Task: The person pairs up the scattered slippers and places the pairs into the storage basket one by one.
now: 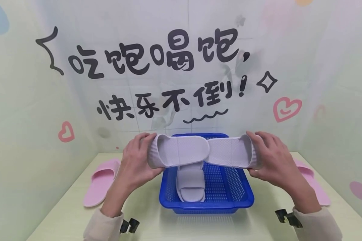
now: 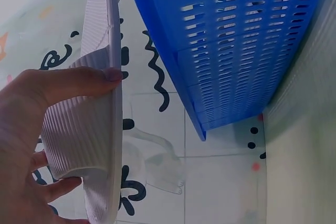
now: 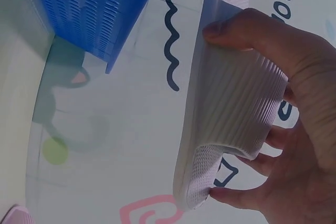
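Two pale lilac slippers are held sideways above a blue basket [image 1: 206,204], heel ends overlapping in the middle. My left hand [image 1: 136,162] grips the left slipper [image 1: 188,150] around its ribbed strap, thumb on one edge and fingers on the other. My right hand [image 1: 273,160] holds the right slipper [image 1: 226,152] by its strap in the same way. Both wrist views show the thumbs pressing near the sole edges, the left slipper [image 2: 84,135] and the right slipper [image 3: 231,98] lifted off the table. Inside the basket, on its left side, lies pale footwear [image 1: 192,180], its upper part hidden behind the held slippers.
On the table [image 1: 138,214], a pink slipper [image 1: 101,184] lies to the left, and another pink slipper [image 1: 315,187] on the right is partly hidden by my right arm. A printed curtain [image 1: 181,20] hangs behind and along both sides.
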{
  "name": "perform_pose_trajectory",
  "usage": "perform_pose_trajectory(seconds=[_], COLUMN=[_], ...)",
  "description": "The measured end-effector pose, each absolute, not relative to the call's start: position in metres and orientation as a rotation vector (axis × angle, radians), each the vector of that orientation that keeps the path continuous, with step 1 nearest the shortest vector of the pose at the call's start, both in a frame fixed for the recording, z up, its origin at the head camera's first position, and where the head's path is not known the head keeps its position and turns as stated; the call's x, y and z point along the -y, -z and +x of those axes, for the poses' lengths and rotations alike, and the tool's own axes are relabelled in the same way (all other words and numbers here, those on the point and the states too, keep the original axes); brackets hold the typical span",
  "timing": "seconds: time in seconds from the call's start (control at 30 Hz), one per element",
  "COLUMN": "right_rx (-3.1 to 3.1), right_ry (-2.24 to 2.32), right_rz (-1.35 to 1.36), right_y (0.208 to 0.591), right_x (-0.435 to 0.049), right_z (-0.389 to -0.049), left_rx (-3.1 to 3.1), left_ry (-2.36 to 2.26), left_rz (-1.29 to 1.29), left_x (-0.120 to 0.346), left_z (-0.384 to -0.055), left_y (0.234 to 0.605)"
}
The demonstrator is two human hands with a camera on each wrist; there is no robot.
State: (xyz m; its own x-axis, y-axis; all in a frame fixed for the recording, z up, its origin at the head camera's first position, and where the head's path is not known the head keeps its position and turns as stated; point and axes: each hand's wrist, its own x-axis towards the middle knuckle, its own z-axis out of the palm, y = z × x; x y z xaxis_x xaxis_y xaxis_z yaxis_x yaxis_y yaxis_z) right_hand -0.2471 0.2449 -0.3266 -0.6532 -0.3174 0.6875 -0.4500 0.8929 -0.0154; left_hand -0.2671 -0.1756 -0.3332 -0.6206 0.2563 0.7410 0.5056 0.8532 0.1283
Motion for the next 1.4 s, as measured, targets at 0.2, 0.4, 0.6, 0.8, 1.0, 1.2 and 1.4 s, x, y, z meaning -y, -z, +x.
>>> perform_pose_trajectory(seconds=[0.2,0.4,0.6,0.8,1.0,1.2,1.4], right_rx=[2.258,2.213,2.214,2.231,2.232,2.222,2.225], right_ry=[-0.212,-0.205,-0.197,-0.173,-0.167,-0.176,-0.187], right_rz=[0.591,0.614,0.63,0.649,0.662,0.666,0.679], right_y=[0.3312,0.333,0.3307,0.3304,0.3299,0.33,0.3293], right_x=[-0.2471,-0.2487,-0.2473,-0.2473,-0.2486,-0.2488,-0.2467], right_z=[-0.2495,-0.2492,-0.2483,-0.2459,-0.2454,-0.2452,-0.2451], left_rx=[2.259,2.244,2.226,2.233,2.233,2.213,2.192], left_ry=[0.366,0.296,0.234,0.218,0.197,0.174,0.152], left_rz=[-0.561,-0.576,-0.577,-0.589,-0.587,-0.592,-0.602], left_x=[0.1764,0.1774,0.1768,0.1742,0.173,0.1727,0.1728], left_z=[-0.262,-0.26,-0.2585,-0.2603,-0.261,-0.2602,-0.2597], left_y=[0.3347,0.3352,0.3329,0.3326,0.3331,0.3334,0.3336])
